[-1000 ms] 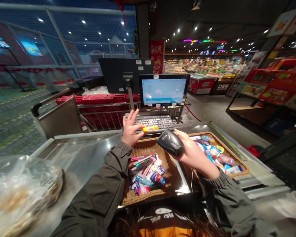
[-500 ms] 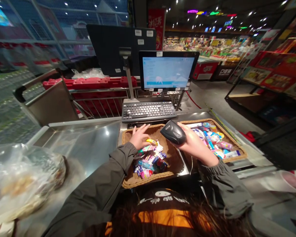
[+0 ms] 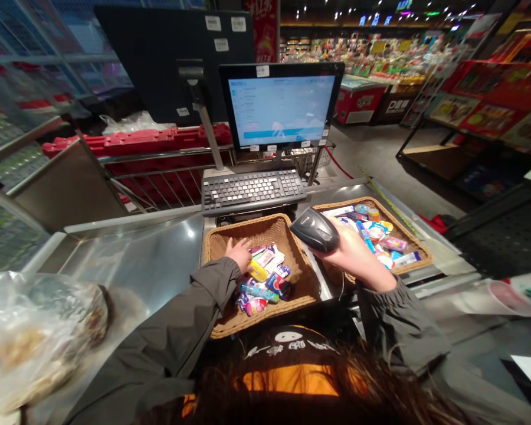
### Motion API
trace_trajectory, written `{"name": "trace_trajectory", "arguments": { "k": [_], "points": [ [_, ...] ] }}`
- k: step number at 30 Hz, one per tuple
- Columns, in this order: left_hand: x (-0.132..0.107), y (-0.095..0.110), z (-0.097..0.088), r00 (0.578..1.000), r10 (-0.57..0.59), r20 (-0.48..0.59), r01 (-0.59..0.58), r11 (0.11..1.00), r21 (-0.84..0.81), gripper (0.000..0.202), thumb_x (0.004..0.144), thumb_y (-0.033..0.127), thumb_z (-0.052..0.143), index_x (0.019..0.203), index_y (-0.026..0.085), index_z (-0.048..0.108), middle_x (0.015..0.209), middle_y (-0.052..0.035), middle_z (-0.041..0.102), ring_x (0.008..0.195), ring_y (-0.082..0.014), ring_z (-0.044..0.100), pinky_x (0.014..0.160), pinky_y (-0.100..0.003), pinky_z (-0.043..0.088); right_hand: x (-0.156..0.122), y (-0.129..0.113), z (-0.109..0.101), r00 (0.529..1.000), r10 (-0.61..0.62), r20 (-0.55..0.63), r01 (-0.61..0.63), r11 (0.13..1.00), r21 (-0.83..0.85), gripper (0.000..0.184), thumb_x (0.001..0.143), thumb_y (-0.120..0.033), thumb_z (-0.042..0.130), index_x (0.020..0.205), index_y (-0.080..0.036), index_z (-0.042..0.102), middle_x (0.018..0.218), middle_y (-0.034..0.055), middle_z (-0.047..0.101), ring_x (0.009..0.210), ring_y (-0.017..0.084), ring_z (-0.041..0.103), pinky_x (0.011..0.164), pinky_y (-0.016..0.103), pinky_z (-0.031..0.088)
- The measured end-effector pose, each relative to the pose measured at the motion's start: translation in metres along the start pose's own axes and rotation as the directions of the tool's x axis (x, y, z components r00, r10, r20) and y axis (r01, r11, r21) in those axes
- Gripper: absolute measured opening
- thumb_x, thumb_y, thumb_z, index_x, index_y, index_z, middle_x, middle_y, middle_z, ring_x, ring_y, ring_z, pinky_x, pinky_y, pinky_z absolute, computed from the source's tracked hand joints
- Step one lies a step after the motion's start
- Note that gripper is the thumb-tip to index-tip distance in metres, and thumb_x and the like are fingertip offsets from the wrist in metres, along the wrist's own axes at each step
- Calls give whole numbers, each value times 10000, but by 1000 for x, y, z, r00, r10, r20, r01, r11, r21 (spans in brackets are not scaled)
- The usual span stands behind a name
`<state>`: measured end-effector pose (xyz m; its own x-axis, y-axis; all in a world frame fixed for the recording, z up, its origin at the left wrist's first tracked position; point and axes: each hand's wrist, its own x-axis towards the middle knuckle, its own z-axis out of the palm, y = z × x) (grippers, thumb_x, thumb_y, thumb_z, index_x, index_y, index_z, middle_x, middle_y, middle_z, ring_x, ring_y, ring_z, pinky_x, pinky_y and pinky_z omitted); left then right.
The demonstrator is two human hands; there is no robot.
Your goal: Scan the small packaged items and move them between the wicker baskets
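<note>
My left hand (image 3: pixel 239 254) is down inside the left wicker basket (image 3: pixel 230 233), fingers curled on a small yellow packet (image 3: pixel 257 271) that lies on a heap of several colourful small packets (image 3: pixel 265 283). My right hand (image 3: pixel 354 255) holds a black barcode scanner (image 3: pixel 315 229) just above the gap between the two baskets, its head pointing left. The right wicker basket (image 3: pixel 418 252) behind that hand also holds several small colourful items.
A keyboard (image 3: pixel 252 190) and a lit monitor (image 3: pixel 283 103) stand behind the baskets. The steel counter (image 3: pixel 150 260) runs left to a clear plastic bag of goods (image 3: pixel 35 330). Red baskets (image 3: pixel 150 141) and a metal rail lie beyond. A pale cup (image 3: pixel 491 295) lies at right.
My left hand came down from near the keyboard with the yellow packet into the left basket. The scanner stays in my right hand, nearly still. My view has tilted downward.
</note>
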<state>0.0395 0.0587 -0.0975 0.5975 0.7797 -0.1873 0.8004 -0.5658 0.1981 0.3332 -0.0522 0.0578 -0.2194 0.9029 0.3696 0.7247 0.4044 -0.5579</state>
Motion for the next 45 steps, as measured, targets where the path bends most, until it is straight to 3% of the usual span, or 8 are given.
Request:
{"name": "trace_trajectory", "arguments": {
  "k": [6,13,18,23,28,32,37,45],
  "points": [
    [3,25,-38,978,107,-181,-97,993,64,414,711,361,783,1110,270,719,1555,-153,398,1430,-391,362,1144,-704,144,-26,26,-47,952,141,-271,-164,984,-66,431,762,-409,721,1130,-196,646,1134,121,702,1042,316,670,931,490,547],
    [62,103,-77,916,336,-217,-333,941,55,498,768,467,756,1210,249,681,1567,-157,376,1438,-388,348,1146,-700,177,-49,53,-92,825,237,-514,-298,954,-38,440,720,-476,763,1036,-182,676,1088,132,710,1020,337,677,946,526,537],
    [117,157,-69,915,367,-170,-369,929,20,437,767,446,764,1155,252,710,1562,-149,385,1450,-389,321,1145,-708,171,-61,71,-106,796,304,-523,-360,933,-5,544,675,-525,786,1072,-171,667,1076,126,721,990,324,688,922,504,543],
    [161,203,-50,936,300,-183,-292,954,73,258,808,450,706,807,200,772,1445,-158,531,1434,-420,320,1145,-726,114,-67,89,-115,817,277,-506,-331,943,-19,523,689,-516,783,1075,-180,674,1137,131,711,1031,316,680,953,470,537],
    [183,240,-21,950,270,-154,-250,958,139,270,774,384,709,943,187,782,1421,-186,549,1465,-426,242,1165,-691,-56,-65,103,-121,821,293,-489,-325,945,20,602,686,-490,789,1172,-168,640,1211,145,687,1108,324,656,1004,475,508],
    [191,252,-1,983,178,-38,-170,974,148,292,770,329,679,1005,182,771,1405,-181,568,1466,-431,236,1161,-707,-21,-63,114,-122,836,290,-466,-324,946,8,548,707,-490,774,1137,-173,653,1205,145,689,1092,317,664,992,473,516],
    [193,254,2,977,170,-125,-154,980,129,238,842,213,563,955,181,770,1313,-170,629,1443,-389,311,1160,-710,90,-59,124,-119,852,251,-460,-286,958,-8,596,724,-473,761,1210,-156,626,1226,153,678,1107,316,658,991,468,520],
    [172,229,-74,868,138,-476,-152,988,8,208,883,259,571,745,206,717,1516,-61,477,1477,-347,276,1142,-712,178,-59,127,-119,859,226,-460,-258,966,-8,596,720,-418,771,1239,-166,621,1267,148,664,1145,318,645,1014,466,509]
  ]
}}
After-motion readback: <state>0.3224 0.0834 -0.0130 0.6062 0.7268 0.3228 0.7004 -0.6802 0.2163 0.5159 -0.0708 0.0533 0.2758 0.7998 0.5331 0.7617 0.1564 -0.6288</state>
